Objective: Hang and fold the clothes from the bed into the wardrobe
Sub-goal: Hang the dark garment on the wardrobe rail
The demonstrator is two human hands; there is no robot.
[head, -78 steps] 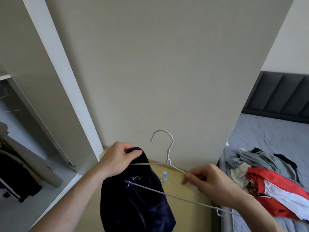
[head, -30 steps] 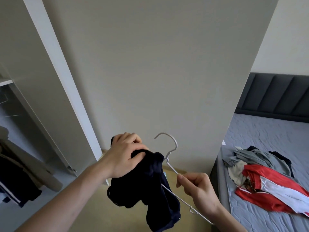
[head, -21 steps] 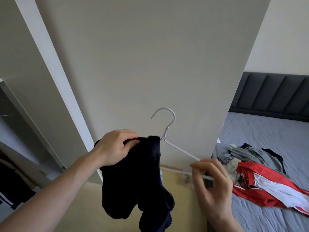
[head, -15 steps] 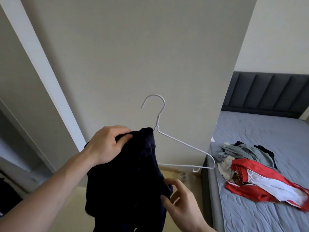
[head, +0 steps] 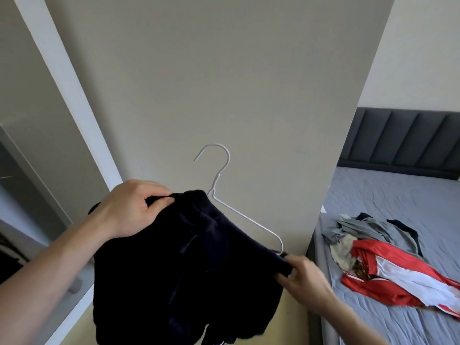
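Observation:
A dark navy garment (head: 189,270) hangs over a white wire hanger (head: 219,180), whose hook points up in front of the wardrobe door. My left hand (head: 132,207) grips the garment's top edge at the hanger's left shoulder. My right hand (head: 301,275) pinches the cloth's right corner just below the hanger's right end. Most of the hanger's lower bar is hidden under the cloth.
A beige wardrobe door (head: 224,83) fills the middle. The open wardrobe (head: 22,195) lies at the left. On the grey bed (head: 398,195) at the right lies a heap of clothes (head: 378,247), grey, red and white. A dark padded headboard (head: 408,138) stands behind.
My right hand has come up from below the garment and taken its right corner, spreading the cloth along the hanger. The left hand keeps its hold on the top edge.

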